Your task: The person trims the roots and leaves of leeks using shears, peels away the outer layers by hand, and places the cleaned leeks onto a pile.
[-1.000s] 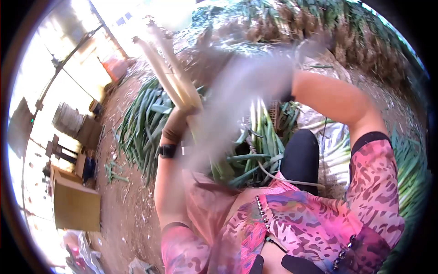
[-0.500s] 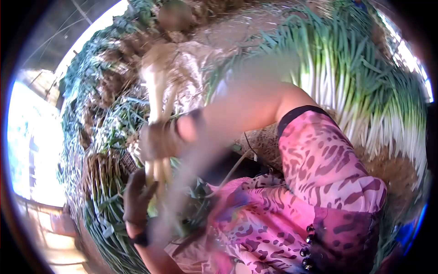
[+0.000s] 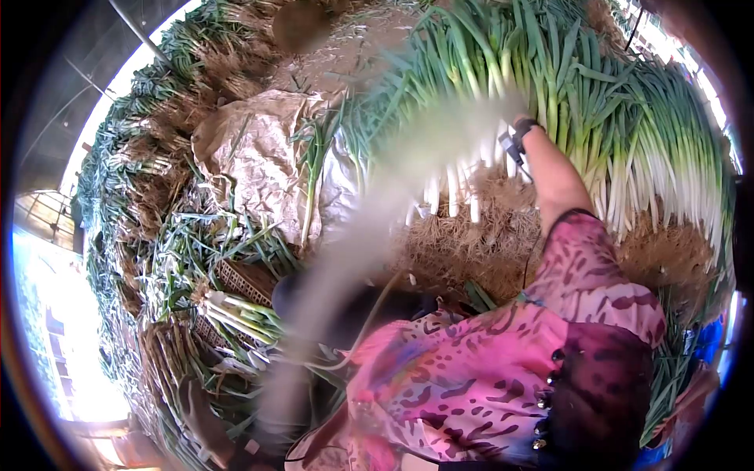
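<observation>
My right arm reaches up to a row of trimmed long green onions (image 3: 542,86) with white stems and green tops. My right hand (image 3: 512,112) is at their white stems, with a dark band at the wrist; a blur hides its fingers. At lower left, my left hand (image 3: 200,416) in a dark glove has its fingers stretched out along a bundle of brownish, unpeeled green onions (image 3: 169,361). Nothing shows in its grip. Roots (image 3: 463,247) hang from the stems of the laid-out onions.
A crumpled tan sheet (image 3: 251,157) lies at upper middle. Uncleaned onions (image 3: 149,149) are heaped along the left. A brown plastic crate (image 3: 243,279) sits among leaf scraps, with a few stalks (image 3: 236,310) across it. A blurred pale band (image 3: 338,275) crosses close to the camera.
My right hand has swung from the left side, where it held pale onion stalks, to the row at upper right. My left hand has moved down and left.
</observation>
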### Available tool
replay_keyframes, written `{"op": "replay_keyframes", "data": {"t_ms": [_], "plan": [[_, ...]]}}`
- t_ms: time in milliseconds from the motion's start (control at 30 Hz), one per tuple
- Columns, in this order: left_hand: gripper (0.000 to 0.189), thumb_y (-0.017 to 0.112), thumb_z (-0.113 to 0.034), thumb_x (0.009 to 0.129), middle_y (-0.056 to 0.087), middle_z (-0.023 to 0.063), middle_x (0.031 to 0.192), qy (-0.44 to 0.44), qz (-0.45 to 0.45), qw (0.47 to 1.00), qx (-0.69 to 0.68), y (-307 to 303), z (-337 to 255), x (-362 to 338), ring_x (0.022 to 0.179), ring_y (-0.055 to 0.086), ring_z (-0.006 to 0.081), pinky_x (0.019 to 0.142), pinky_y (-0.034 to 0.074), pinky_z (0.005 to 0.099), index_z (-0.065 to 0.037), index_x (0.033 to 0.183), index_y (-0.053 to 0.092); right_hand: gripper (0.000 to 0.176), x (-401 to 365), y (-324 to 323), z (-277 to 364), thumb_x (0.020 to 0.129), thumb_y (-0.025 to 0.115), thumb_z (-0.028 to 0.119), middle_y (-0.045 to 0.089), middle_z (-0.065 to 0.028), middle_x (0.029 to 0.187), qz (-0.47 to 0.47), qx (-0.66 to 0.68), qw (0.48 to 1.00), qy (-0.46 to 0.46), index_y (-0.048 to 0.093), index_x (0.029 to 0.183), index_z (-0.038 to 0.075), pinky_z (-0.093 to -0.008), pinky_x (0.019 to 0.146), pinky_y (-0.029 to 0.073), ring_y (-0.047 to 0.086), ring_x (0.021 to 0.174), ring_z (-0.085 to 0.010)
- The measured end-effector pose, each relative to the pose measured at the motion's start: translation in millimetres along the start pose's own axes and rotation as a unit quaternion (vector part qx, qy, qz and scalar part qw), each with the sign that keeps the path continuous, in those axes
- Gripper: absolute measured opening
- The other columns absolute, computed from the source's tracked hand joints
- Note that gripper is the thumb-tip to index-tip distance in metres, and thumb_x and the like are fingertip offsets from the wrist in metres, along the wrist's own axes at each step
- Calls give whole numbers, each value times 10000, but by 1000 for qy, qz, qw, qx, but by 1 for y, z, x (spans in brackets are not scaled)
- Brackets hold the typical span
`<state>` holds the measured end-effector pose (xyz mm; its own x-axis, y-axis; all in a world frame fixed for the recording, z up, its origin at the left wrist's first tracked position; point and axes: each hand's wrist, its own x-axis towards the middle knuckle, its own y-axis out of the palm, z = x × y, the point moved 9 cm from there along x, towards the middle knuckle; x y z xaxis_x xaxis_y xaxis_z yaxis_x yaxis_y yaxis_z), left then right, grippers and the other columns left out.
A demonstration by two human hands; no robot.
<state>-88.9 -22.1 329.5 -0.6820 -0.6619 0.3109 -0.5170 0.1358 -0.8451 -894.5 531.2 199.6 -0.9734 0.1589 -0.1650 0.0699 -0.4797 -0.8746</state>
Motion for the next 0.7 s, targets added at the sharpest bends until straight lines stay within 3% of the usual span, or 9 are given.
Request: {"op": "replay_keyframes", "data": {"t_ms": [100, 167, 267, 333, 467, 500, 567, 667, 700], "plan": [[256, 581, -41, 969, 592, 127, 1256, 85, 63, 988, 112, 50, -15, 3, 1154, 583, 224, 927, 498, 325, 27, 1212, 625, 724, -11, 16, -6, 938, 574, 229, 564, -271, 1382, -58, 29, 995, 70, 243, 1517, -54, -461, 1037, 504, 619, 1234, -369], [262, 602, -87, 966, 603, 103, 1241, -83, 40, 987, -134, 75, 9, 3, 1141, 583, 199, 914, 498, 316, 17, 1205, 636, 745, 5, 30, -3, 935, 574, 231, 528, -271, 1424, -68, 26, 996, 50, 224, 1528, -53, -490, 1038, 501, 610, 1245, -377], [306, 637, -57, 915, 605, 95, 1232, -185, 54, 942, -274, 106, 21, -6, 1105, 599, 207, 888, 524, 320, -4, 1216, 647, 774, 81, 72, -19, 932, 578, 240, 502, -263, 1457, -27, 15, 999, 15, 198, 1539, -55, -508, 1039, 495, 596, 1263, -381], [446, 663, 138, 810, 596, 154, 1244, -227, 72, 916, -322, 123, 49, -17, 1095, 635, 298, 849, 580, 340, -9, 1231, 643, 764, 75, 73, -17, 937, 565, 244, 498, -262, 1464, -11, 18, 1000, 15, 199, 1538, -55, -490, 1033, 501, 598, 1265, -368], [435, 669, 140, 802, 591, 146, 1237, -179, 82, 947, -254, 113, 84, -47, 1083, 636, 259, 862, 574, 327, -3, 1212, 638, 951, 57, 55, -4, 904, 628, 412, 414, -262, 1528, -5, -66, 997, 43, 109, 1580, -9, -484, 1090, 444, 523, 1334, -384], [396, 680, 122, 816, 599, 136, 1227, -51, 87, 989, -104, 94, 63, -51, 1076, 637, 261, 869, 569, 323, -1, 1190, 645, 999, 50, 49, -1, 895, 644, 454, 393, -262, 1544, -11, -93, 994, 54, 86, 1590, 2, -482, 1105, 430, 504, 1352, -388], [366, 633, 112, 866, 586, 128, 1256, -117, 82, 980, -138, 80, 85, -74, 1089, 623, 222, 878, 556, 312, 0, 1215, 643, 1097, 18, 33, 13, 878, 675, 539, 352, -262, 1577, -51, -136, 988, 52, 42, 1611, 25, -479, 1133, 402, 466, 1386, -395], [393, 681, 80, 858, 609, 138, 1223, -146, 77, 980, -109, 75, 136, -114, 1085, 639, 257, 886, 560, 329, 29, 1241, 608, 991, -69, -9, 69, 889, 694, 515, 353, -250, 1573, -108, -220, 967, -64, 193, 1562, -12, -511, 941, 538, 501, 1361, -365], [398, 674, 73, 868, 610, 134, 1228, -182, 80, 971, -136, 81, 165, -133, 1087, 639, 254, 892, 558, 332, 32, 1256, 596, 745, -87, -11, 83, 945, 641, 382, 505, -242, 1459, -148, -266, 947, -102, 333, 1491, -19, -487, 869, 563, 597, 1259, -345]]}}
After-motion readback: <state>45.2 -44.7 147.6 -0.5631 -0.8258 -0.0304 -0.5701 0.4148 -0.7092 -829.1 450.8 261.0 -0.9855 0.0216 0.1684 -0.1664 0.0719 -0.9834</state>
